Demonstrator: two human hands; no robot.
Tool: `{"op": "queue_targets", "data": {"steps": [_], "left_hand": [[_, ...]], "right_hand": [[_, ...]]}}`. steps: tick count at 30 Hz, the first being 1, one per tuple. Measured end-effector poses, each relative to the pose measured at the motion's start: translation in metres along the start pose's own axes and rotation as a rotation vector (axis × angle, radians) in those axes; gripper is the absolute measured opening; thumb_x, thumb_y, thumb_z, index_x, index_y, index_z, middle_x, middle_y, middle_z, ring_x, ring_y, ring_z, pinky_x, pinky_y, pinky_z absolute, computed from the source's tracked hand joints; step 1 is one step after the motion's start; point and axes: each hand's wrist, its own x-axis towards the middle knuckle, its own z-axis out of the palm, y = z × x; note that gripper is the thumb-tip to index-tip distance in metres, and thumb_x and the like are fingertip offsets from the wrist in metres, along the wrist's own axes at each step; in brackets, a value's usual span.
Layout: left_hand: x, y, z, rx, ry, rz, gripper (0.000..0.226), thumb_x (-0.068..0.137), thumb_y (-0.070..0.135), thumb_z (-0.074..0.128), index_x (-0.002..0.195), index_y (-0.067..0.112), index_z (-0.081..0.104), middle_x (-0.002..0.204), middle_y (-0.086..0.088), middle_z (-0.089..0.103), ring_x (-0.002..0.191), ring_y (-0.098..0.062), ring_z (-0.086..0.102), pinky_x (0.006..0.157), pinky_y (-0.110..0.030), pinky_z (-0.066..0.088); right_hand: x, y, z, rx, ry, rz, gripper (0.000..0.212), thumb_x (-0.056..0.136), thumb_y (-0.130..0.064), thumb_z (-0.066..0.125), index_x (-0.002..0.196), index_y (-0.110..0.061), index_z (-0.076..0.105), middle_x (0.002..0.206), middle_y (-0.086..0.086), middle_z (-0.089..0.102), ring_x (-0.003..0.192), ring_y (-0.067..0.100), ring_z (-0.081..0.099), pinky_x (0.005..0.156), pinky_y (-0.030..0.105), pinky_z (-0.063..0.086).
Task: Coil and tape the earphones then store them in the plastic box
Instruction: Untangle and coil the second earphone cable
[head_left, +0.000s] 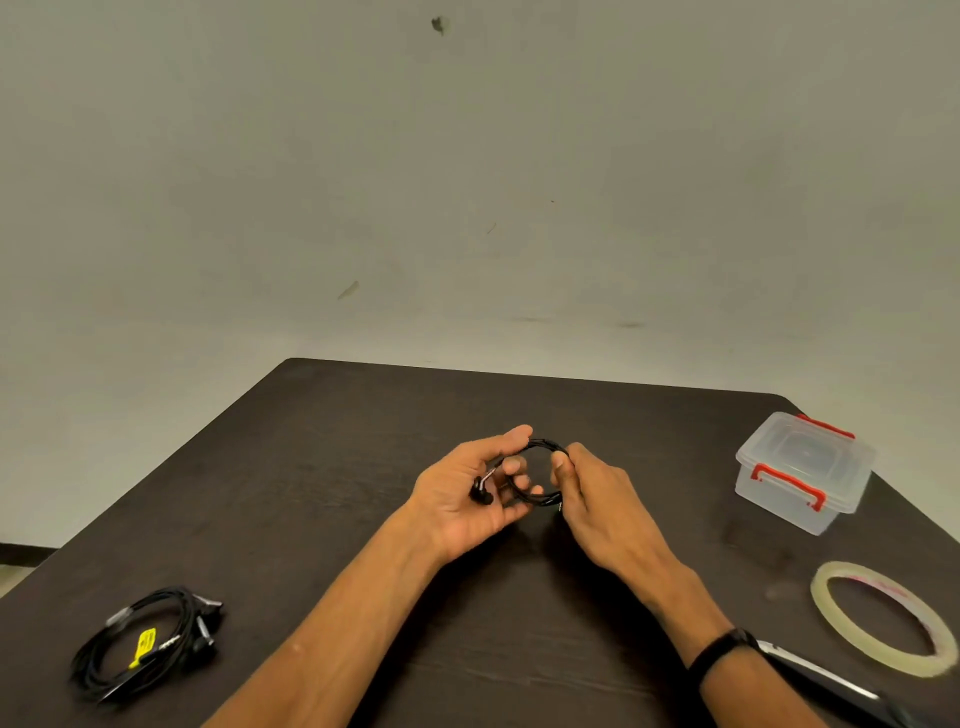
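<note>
Pinching coiled earphones (535, 470) between both hands' fingers (511, 436), loop seemingly upright, earbuds pointing left

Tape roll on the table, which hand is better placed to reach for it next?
Probably the right hand: the tape roll lies on its side of the table, while the left hand could keep gripping the coiled earphones.

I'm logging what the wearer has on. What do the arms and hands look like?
Both forearms are bare, with no sleeves in view. The left hand wears nothing. The right hand has no rings or glove; a black band circles its wrist.
</note>
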Motion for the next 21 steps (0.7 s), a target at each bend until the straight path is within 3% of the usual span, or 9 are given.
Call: {"op": "queue_targets", "data": {"steps": [3, 6, 8, 10, 13, 15, 18, 21], "left_hand": [[0.0, -0.001, -0.002, 0.253, 0.013, 0.104, 0.037, 0.088, 0.002, 0.076, 0.125, 0.008, 0.071, 0.074, -0.007, 0.062, 0.072, -0.017, 0.063, 0.091, -0.042, 0.059], [0.001, -0.001, -0.006, 0.672, 0.06, 0.273, 0.031, 0.093, 0.008, 0.075, 0.123, 0.008, 0.067, 0.096, -0.016, 0.076, 0.088, -0.02, 0.076, 0.084, -0.041, 0.064], [0.003, 0.0, -0.009, 0.794, 0.058, 0.312, 0.027, 0.094, 0.009, 0.074, 0.12, 0.006, 0.068, 0.103, -0.017, 0.078, 0.092, -0.022, 0.078, 0.078, -0.039, 0.065], [0.003, 0.003, -0.01, 0.98, 0.041, 0.383, 0.021, 0.099, 0.013, 0.069, 0.119, 0.007, 0.07, 0.096, -0.011, 0.079, 0.085, -0.017, 0.077, 0.077, -0.036, 0.065], [0.006, 0.011, -0.018, 1.551, 0.061, 0.693, 0.018, 0.104, 0.027, 0.059, 0.111, 0.022, 0.075, 0.085, 0.008, 0.077, 0.077, -0.004, 0.069, 0.072, -0.029, 0.058], [0.009, 0.017, -0.027, 1.797, 0.145, 0.894, 0.021, 0.105, 0.035, 0.055, 0.11, 0.031, 0.074, 0.089, 0.015, 0.072, 0.084, -0.005, 0.064, 0.075, -0.035, 0.055], [0.013, 0.02, -0.038, 1.87, 0.347, 1.15, 0.02, 0.102, 0.035, 0.059, 0.108, 0.029, 0.077, 0.11, 0.005, 0.061, 0.101, -0.018, 0.052, 0.078, -0.038, 0.049], [0.013, 0.016, -0.038, 1.807, 0.48, 1.232, 0.017, 0.099, 0.029, 0.064, 0.107, 0.023, 0.079, 0.101, 0.001, 0.05, 0.092, -0.019, 0.049, 0.074, -0.032, 0.046]], "right_hand": [[0.0, -0.003, -0.002, 0.029, 0.058, 0.014, 0.034, 0.111, -0.043, 0.032, 0.086, -0.024, 0.046, 0.073, -0.004, 0.061, 0.061, 0.018, 0.058, 0.062, 0.049, 0.05], [0.001, -0.003, -0.007, 0.056, 0.122, 0.043, 0.037, 0.11, -0.046, 0.03, 0.087, -0.022, 0.048, 0.069, -0.002, 0.059, 0.058, 0.02, 0.055, 0.06, 0.047, 0.048], [0.003, -0.001, -0.011, 0.059, 0.155, 0.062, 0.039, 0.11, -0.046, 0.03, 0.088, -0.021, 0.049, 0.068, -0.002, 0.06, 0.059, 0.021, 0.057, 0.061, 0.048, 0.05], [0.004, 0.001, -0.013, 0.034, 0.169, 0.062, 0.039, 0.11, -0.047, 0.03, 0.088, -0.022, 0.05, 0.071, -0.003, 0.062, 0.062, 0.022, 0.06, 0.063, 0.05, 0.052], [0.004, 0.002, -0.015, 0.043, 0.152, 0.056, 0.039, 0.11, -0.048, 0.03, 0.087, -0.024, 0.05, 0.075, -0.006, 0.063, 0.067, 0.019, 0.061, 0.066, 0.048, 0.053], [0.005, 0.002, -0.017, 0.083, 0.096, 0.056, 0.04, 0.111, -0.047, 0.032, 0.086, -0.023, 0.052, 0.078, -0.005, 0.063, 0.07, 0.015, 0.061, 0.067, 0.041, 0.051], [0.007, -0.007, -0.019, 0.321, -0.067, 0.153, 0.042, 0.112, -0.042, 0.035, 0.086, -0.016, 0.055, 0.073, -0.003, 0.06, 0.058, 0.004, 0.055, 0.056, 0.022, 0.045], [0.007, -0.018, -0.02, 0.661, -0.21, 0.26, 0.038, 0.113, -0.035, 0.038, 0.083, -0.016, 0.052, 0.065, 0.005, 0.051, 0.048, 0.009, 0.041, 0.046, 0.021, 0.031]]}}
